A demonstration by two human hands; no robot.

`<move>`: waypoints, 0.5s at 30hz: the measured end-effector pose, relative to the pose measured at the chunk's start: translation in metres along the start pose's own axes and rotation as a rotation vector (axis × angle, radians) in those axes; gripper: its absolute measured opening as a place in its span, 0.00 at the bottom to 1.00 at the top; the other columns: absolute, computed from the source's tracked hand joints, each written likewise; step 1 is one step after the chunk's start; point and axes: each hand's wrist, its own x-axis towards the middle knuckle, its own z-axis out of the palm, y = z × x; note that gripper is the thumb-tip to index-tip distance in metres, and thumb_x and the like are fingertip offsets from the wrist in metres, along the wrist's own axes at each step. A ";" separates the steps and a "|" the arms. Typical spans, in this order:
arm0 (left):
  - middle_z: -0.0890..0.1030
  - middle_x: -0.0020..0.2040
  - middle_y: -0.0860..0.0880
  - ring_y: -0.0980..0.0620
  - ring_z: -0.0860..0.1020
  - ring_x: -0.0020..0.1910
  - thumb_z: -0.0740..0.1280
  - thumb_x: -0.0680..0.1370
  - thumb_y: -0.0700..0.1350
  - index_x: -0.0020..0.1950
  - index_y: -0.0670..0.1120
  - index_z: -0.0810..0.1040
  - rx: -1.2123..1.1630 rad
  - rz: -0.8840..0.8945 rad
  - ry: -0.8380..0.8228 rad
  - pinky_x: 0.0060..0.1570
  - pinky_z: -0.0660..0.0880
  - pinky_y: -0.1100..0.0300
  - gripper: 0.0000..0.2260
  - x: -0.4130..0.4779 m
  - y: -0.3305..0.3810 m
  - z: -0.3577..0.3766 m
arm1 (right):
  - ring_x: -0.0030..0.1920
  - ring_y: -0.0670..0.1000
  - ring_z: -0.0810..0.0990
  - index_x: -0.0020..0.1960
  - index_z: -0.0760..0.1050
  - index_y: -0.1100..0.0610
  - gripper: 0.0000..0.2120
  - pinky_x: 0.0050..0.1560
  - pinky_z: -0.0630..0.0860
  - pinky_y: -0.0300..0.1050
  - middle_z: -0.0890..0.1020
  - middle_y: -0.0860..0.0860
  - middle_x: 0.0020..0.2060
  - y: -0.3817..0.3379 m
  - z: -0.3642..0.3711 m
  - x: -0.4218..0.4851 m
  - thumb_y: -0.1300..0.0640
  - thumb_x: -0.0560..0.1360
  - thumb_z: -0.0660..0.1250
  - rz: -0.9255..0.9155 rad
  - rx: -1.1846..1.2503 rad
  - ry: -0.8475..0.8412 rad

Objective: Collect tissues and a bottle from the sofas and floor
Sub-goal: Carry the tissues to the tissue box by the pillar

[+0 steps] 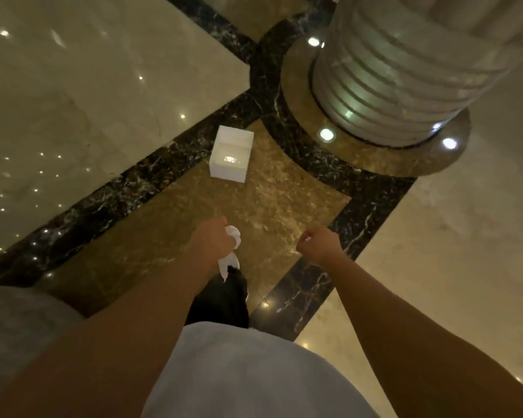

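I look straight down at a polished stone floor [284,200], with both my bare arms stretched out ahead of me. My left hand [213,239] is closed tight around a wad of white tissues [231,251]; a crumpled end bulges out on the thumb side of my fist, and a longer tail hangs from the lower side of the fist, its long axis running nearly straight down and its tip pointing at my dark shoe [224,297] below. The tissues are in the air, held above the golden-brown panel of the floor, not touching it. My right hand [316,244] is curled into a loose fist over the edge of a black veined strip, well apart from the left; whether anything is inside it I cannot tell, since nothing shows between the fingers. Ahead of my left hand, a white box [230,153] stands on the floor with its open top facing up, set at a slight angle, one corner lying over the black strip. Something small and shiny lies in its bottom, too blurred to name. Beyond it, to the right, rises a thick ribbed column [405,70] with small round lights [326,134] set in the ring around its base. My pale shirt [248,378] fills the bottom of the view.
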 end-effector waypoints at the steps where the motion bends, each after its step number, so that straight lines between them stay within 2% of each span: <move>1: 0.76 0.61 0.41 0.42 0.76 0.58 0.65 0.76 0.43 0.65 0.42 0.72 -0.136 -0.101 -0.018 0.52 0.76 0.52 0.17 0.026 0.008 -0.004 | 0.46 0.57 0.82 0.47 0.80 0.59 0.08 0.52 0.80 0.52 0.83 0.56 0.44 -0.015 -0.003 0.027 0.58 0.73 0.64 -0.012 0.026 -0.026; 3: 0.75 0.61 0.40 0.42 0.77 0.55 0.66 0.76 0.42 0.68 0.43 0.70 -0.470 -0.278 -0.082 0.38 0.77 0.55 0.20 0.082 0.027 -0.014 | 0.42 0.55 0.83 0.43 0.80 0.58 0.05 0.49 0.83 0.54 0.82 0.56 0.40 -0.046 -0.009 0.081 0.59 0.72 0.66 0.028 0.201 -0.080; 5: 0.78 0.53 0.42 0.45 0.79 0.47 0.67 0.76 0.42 0.65 0.43 0.72 -0.634 -0.364 -0.134 0.31 0.75 0.58 0.17 0.138 0.048 -0.028 | 0.40 0.53 0.82 0.41 0.79 0.57 0.03 0.44 0.84 0.51 0.82 0.56 0.41 -0.080 -0.022 0.132 0.61 0.72 0.68 0.081 0.417 -0.148; 7: 0.77 0.47 0.45 0.49 0.78 0.42 0.66 0.77 0.43 0.62 0.44 0.73 -0.599 -0.376 -0.172 0.32 0.74 0.60 0.14 0.184 0.071 -0.044 | 0.41 0.53 0.81 0.40 0.79 0.57 0.02 0.42 0.83 0.49 0.81 0.56 0.41 -0.111 -0.043 0.176 0.62 0.71 0.69 0.085 0.507 -0.202; 8: 0.77 0.48 0.45 0.49 0.78 0.42 0.65 0.78 0.44 0.64 0.44 0.72 -0.584 -0.392 -0.177 0.36 0.76 0.60 0.15 0.206 0.082 -0.054 | 0.41 0.53 0.81 0.39 0.79 0.56 0.03 0.41 0.83 0.48 0.81 0.56 0.41 -0.127 -0.055 0.201 0.62 0.72 0.69 0.092 0.524 -0.214; 10: 0.77 0.56 0.41 0.43 0.78 0.50 0.64 0.78 0.44 0.68 0.43 0.69 -0.651 -0.406 -0.183 0.49 0.78 0.53 0.18 0.258 0.101 -0.075 | 0.43 0.53 0.81 0.40 0.79 0.57 0.03 0.42 0.83 0.48 0.81 0.56 0.42 -0.161 -0.083 0.252 0.62 0.72 0.70 0.110 0.575 -0.216; 11: 0.76 0.60 0.39 0.39 0.78 0.55 0.63 0.78 0.43 0.69 0.42 0.68 -0.696 -0.413 -0.193 0.53 0.76 0.49 0.19 0.281 0.109 -0.087 | 0.44 0.53 0.81 0.43 0.80 0.58 0.01 0.44 0.83 0.49 0.81 0.57 0.44 -0.176 -0.096 0.278 0.63 0.72 0.70 0.133 0.631 -0.218; 12: 0.76 0.61 0.37 0.37 0.77 0.55 0.63 0.79 0.42 0.69 0.41 0.69 -0.736 -0.423 -0.215 0.54 0.75 0.47 0.19 0.301 0.119 -0.098 | 0.45 0.54 0.81 0.47 0.80 0.60 0.04 0.45 0.83 0.50 0.81 0.58 0.46 -0.188 -0.106 0.304 0.63 0.71 0.70 0.179 0.678 -0.223; 14: 0.77 0.60 0.35 0.37 0.78 0.47 0.62 0.79 0.40 0.67 0.39 0.70 -0.826 -0.451 -0.243 0.42 0.77 0.51 0.17 0.341 0.138 -0.112 | 0.47 0.55 0.81 0.51 0.79 0.62 0.09 0.47 0.83 0.51 0.80 0.60 0.50 -0.211 -0.120 0.348 0.66 0.71 0.70 0.287 0.714 -0.264; 15: 0.77 0.60 0.36 0.40 0.78 0.43 0.63 0.78 0.40 0.67 0.38 0.70 -0.862 -0.497 -0.218 0.35 0.74 0.54 0.17 0.364 0.143 -0.113 | 0.48 0.56 0.80 0.50 0.79 0.62 0.09 0.45 0.83 0.50 0.80 0.60 0.51 -0.221 -0.122 0.375 0.67 0.71 0.69 0.322 0.702 -0.306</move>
